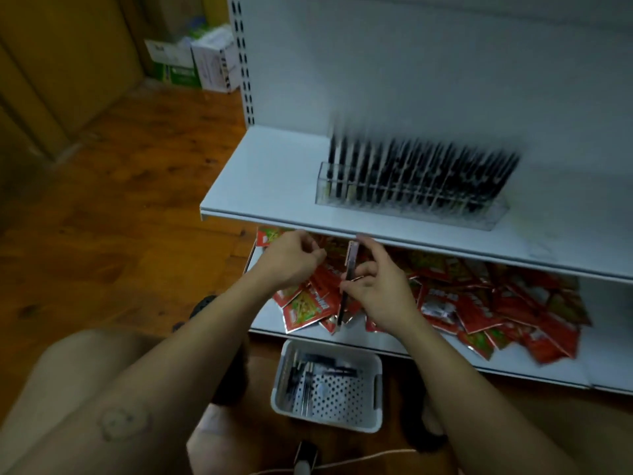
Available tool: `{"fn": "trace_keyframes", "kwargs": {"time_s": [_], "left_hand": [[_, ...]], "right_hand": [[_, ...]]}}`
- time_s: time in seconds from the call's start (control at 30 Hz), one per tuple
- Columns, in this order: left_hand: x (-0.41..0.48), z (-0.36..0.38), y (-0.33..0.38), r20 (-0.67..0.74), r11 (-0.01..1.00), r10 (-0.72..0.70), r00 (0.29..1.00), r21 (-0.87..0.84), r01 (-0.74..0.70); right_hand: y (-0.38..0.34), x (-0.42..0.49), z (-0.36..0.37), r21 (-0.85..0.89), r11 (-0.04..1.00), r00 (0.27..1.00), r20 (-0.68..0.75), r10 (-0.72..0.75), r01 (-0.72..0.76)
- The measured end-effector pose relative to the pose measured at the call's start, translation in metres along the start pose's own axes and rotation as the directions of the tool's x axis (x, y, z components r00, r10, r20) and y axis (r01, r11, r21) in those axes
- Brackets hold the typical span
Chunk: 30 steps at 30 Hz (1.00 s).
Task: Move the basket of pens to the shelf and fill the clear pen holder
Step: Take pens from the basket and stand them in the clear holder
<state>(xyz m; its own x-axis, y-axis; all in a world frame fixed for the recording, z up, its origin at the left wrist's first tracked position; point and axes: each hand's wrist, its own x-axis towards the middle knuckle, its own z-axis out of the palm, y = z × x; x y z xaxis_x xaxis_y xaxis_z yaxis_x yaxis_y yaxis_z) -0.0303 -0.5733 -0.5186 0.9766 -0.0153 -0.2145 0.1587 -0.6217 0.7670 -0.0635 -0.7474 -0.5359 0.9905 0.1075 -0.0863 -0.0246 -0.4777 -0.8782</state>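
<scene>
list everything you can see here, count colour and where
clear pen holder: one, transparent, on the upper shelf
pens in holder: many, black, upright in rows, too blurred to count
upper shelf: one, white
lower shelf: one, white, under the upper one
snack packets: many, red, piled loose on the lower shelf
basket: one, white, on the floor before the lower shelf
pens in basket: a few, dark, at its left side
boxes: several, white and green, on the floor at far left
floor: brown wood
cable: one, white, bottom edge
pen: one, black, held upright
left hand: fingers curled, contents unclear
right hand: fingers pinch the pen
</scene>
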Motion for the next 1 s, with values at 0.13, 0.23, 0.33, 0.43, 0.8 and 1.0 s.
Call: {"fn": "trace_keyframes", "kwargs": {"time_s": [0.13,0.23,0.33,0.43,0.8,1.0], "left_hand": [[-0.007,-0.022,0.031,-0.083,0.996,0.091,0.992,0.023,-0.089],[-0.005,-0.030,0.044,-0.111,0.994,0.112,0.988,0.007,-0.112],[0.010,-0.037,0.051,-0.167,0.989,0.151,0.974,0.024,-0.149],[0.029,-0.041,0.046,-0.240,0.984,0.165,0.957,0.111,-0.142],[0.095,-0.040,0.046,-0.254,1.000,-0.027,0.967,-0.022,0.022],[0.095,-0.036,0.044,-0.267,0.999,-0.024,0.964,-0.039,0.014]], "right_hand": [[-0.032,-0.010,-0.032,-0.201,0.967,0.988,0.041,-0.152,0.157],[-0.048,-0.003,-0.054,-0.166,0.962,0.970,-0.082,-0.230,0.214],[-0.065,0.015,-0.074,-0.148,0.948,0.924,-0.223,-0.311,0.283],[-0.079,0.036,-0.094,-0.185,0.917,0.854,-0.337,-0.396,0.353],[-0.068,0.088,-0.100,-0.218,0.887,0.729,-0.506,-0.460,0.408],[-0.057,0.085,-0.086,-0.465,0.811,0.761,-0.361,-0.539,0.354]]}}
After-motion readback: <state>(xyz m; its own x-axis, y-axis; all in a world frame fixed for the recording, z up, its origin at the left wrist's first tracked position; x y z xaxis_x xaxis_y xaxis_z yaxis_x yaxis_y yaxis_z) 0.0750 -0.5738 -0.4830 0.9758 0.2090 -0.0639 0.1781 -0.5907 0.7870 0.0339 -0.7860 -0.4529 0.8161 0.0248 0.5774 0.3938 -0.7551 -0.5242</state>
